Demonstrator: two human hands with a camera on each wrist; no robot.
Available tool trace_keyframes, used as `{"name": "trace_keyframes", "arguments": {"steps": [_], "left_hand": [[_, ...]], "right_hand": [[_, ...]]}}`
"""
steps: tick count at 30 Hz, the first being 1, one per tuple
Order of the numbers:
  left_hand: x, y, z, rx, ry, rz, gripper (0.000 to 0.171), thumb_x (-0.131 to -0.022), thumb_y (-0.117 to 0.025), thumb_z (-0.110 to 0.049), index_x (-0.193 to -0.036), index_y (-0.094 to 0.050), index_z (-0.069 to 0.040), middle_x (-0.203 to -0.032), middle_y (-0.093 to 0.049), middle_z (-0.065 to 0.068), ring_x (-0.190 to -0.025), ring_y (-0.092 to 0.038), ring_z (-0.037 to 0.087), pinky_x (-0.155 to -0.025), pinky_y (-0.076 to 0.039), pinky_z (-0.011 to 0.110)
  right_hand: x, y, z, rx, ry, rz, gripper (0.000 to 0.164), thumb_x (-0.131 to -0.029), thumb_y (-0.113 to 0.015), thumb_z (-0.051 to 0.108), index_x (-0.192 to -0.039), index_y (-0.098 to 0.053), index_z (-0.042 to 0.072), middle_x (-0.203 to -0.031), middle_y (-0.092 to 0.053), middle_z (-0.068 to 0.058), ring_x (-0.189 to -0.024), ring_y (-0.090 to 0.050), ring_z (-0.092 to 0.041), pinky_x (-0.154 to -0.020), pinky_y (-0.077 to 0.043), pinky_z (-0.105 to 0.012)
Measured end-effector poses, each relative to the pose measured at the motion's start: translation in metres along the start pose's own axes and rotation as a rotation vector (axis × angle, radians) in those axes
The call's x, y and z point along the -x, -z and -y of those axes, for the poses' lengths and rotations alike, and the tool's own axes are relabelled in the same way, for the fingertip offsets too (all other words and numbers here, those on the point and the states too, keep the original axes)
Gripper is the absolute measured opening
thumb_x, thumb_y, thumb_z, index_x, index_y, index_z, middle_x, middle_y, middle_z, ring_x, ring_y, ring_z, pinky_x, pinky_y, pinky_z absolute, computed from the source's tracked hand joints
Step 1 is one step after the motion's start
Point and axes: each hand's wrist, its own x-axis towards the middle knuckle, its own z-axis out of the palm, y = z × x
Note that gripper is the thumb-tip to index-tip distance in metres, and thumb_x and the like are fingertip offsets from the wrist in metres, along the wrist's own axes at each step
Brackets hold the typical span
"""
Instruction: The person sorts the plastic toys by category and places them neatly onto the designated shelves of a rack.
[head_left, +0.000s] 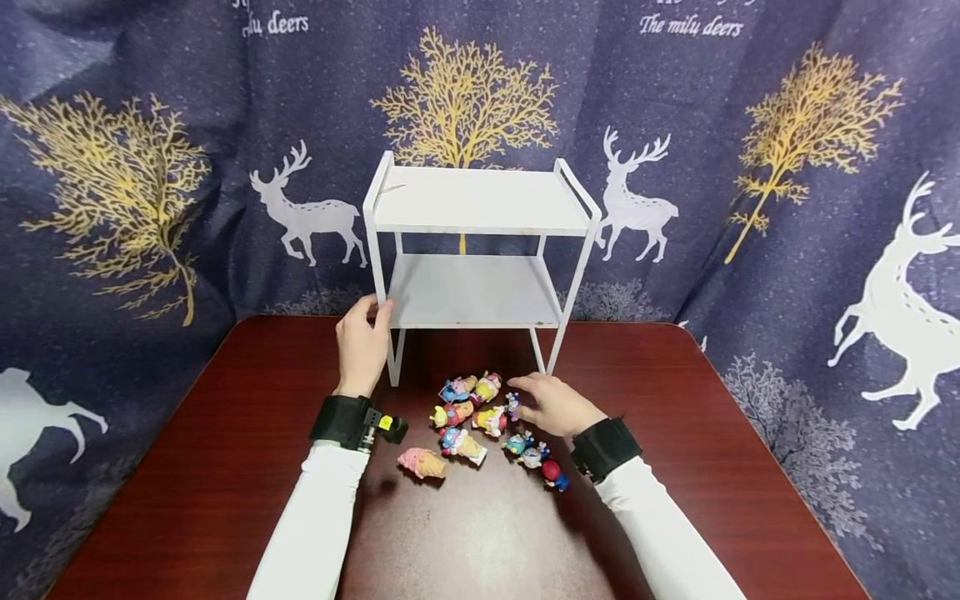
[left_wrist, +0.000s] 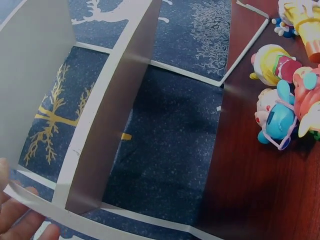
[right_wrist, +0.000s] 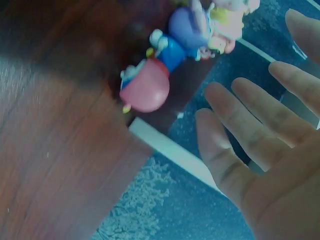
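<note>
Cloth point(head_left: 322, 83) with a deer print hangs close behind the dark red table point(head_left: 187, 467), so a shelf pushed too far back could catch in its folds. The white shelf point(head_left: 480, 200) stands at the table's far side on thin legs; a sideways tug on one post could skid or tip it. That load would come from the left hand point(head_left: 363, 346), whose thumb and fingers grip the near left post by the lower board. The right hand point(head_left: 558, 404) holds nothing: its fingers are spread wide above the toys, near the right leg. Lowered carelessly, it might scatter them, and the right wristband point(head_left: 607, 448) could sweep the nearest ones aside. The toys lie on the table in front of the shelf, many touching, so picking one might drag its neighbour along. The pink ice-cream toy point(head_left: 422, 463), a little apart, risks being rolled by the left wrist. Smallest is the purplish toy point(head_left: 513, 406) beside the right thumb; whether they touch is hard to judge, but a slight nudge could topple it.
</note>
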Motion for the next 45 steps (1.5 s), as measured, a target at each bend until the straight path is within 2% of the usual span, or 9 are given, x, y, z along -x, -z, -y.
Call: {"name": "trace_keyframes", "arguments": {"steps": [6, 11, 20, 23, 27, 31, 34, 40, 45], "left_hand": [[-0.002, -0.001, 0.003, 0.02, -0.017, -0.019, 0.027, -0.098, -0.062, -0.025, -0.111, -0.069, -0.002, -0.098, -0.069, 0.014, -0.084, -0.064, 0.026, -0.07, -0.048, 0.038], [-0.001, -0.001, 0.004, 0.017, 0.0, -0.008, 0.026, -0.099, -0.061, -0.024, -0.11, -0.069, -0.002, -0.097, -0.07, 0.014, -0.082, -0.064, 0.026, -0.069, -0.048, 0.038], [0.002, 0.001, 0.003, 0.03, 0.008, -0.011, 0.023, -0.099, -0.061, -0.022, -0.106, -0.069, -0.002, -0.091, -0.069, 0.013, -0.078, -0.063, 0.026, -0.064, -0.044, 0.035], [0.002, 0.001, 0.003, 0.028, 0.007, -0.015, 0.022, -0.098, -0.061, -0.021, -0.105, -0.069, -0.002, -0.089, -0.069, 0.013, -0.076, -0.063, 0.025, -0.064, -0.043, 0.034], [0.002, 0.0, 0.004, 0.024, 0.009, -0.012, 0.021, -0.098, -0.061, -0.021, -0.106, -0.069, -0.002, -0.089, -0.069, 0.012, -0.075, -0.062, 0.024, -0.063, -0.043, 0.033], [0.002, 0.0, 0.006, 0.022, 0.01, -0.01, 0.022, -0.098, -0.062, -0.021, -0.106, -0.068, -0.002, -0.09, -0.069, 0.012, -0.076, -0.062, 0.024, -0.064, -0.043, 0.034], [0.002, 0.0, 0.006, 0.029, 0.01, -0.009, 0.022, -0.098, -0.062, -0.021, -0.106, -0.068, -0.002, -0.092, -0.069, 0.013, -0.078, -0.063, 0.025, -0.065, -0.044, 0.035], [0.002, 0.0, 0.008, 0.041, 0.005, -0.001, 0.022, -0.098, -0.062, -0.02, -0.108, -0.068, -0.002, -0.094, -0.069, 0.013, -0.079, -0.063, 0.025, -0.066, -0.045, 0.035], [0.002, 0.0, 0.008, 0.043, 0.006, 0.004, 0.021, -0.098, -0.062, -0.019, -0.109, -0.068, -0.003, -0.096, -0.069, 0.013, -0.08, -0.063, 0.025, -0.065, -0.045, 0.035]], "right_hand": [[-0.008, -0.012, 0.005, -0.018, 0.021, -0.001, 0.051, -0.088, -0.075, 0.019, -0.131, -0.058, -0.002, -0.121, -0.062, -0.018, -0.112, -0.058, -0.03, -0.094, -0.046, -0.043], [-0.01, -0.022, 0.01, -0.044, 0.02, 0.006, 0.048, -0.086, -0.076, 0.017, -0.128, -0.06, -0.001, -0.118, -0.063, -0.018, -0.106, -0.06, -0.03, -0.089, -0.049, -0.042], [-0.017, -0.031, 0.021, -0.007, 0.016, 0.012, 0.04, -0.083, -0.077, 0.013, -0.118, -0.066, -0.002, -0.11, -0.068, -0.014, -0.1, -0.063, -0.027, -0.085, -0.051, -0.039], [-0.02, -0.033, 0.024, 0.007, -0.018, 0.035, 0.034, -0.082, -0.079, 0.015, -0.111, -0.068, 0.0, -0.1, -0.069, -0.011, -0.091, -0.064, -0.024, -0.079, -0.052, -0.038], [-0.022, -0.034, 0.028, 0.005, -0.108, 0.085, 0.029, -0.08, -0.082, 0.017, -0.103, -0.07, 0.004, -0.09, -0.068, -0.006, -0.083, -0.063, -0.021, -0.073, -0.051, -0.038], [-0.023, -0.036, 0.03, 0.03, -0.17, 0.113, 0.034, -0.08, -0.082, 0.019, -0.108, -0.07, 0.005, -0.096, -0.069, -0.008, -0.089, -0.065, -0.024, -0.076, -0.052, -0.039], [-0.024, -0.037, 0.032, 0.047, -0.186, 0.117, 0.04, -0.08, -0.082, 0.02, -0.113, -0.069, 0.003, -0.099, -0.07, -0.009, -0.09, -0.065, -0.026, -0.078, -0.053, -0.039], [-0.026, -0.036, 0.034, 0.07, -0.202, 0.132, 0.038, -0.079, -0.081, 0.021, -0.11, -0.067, 0.004, -0.096, -0.068, -0.009, -0.088, -0.064, -0.026, -0.077, -0.052, -0.04], [-0.027, -0.034, 0.033, 0.077, -0.185, 0.122, 0.037, -0.076, -0.079, 0.016, -0.107, -0.064, 0.004, -0.093, -0.065, -0.008, -0.086, -0.06, -0.025, -0.075, -0.05, -0.038]]}}
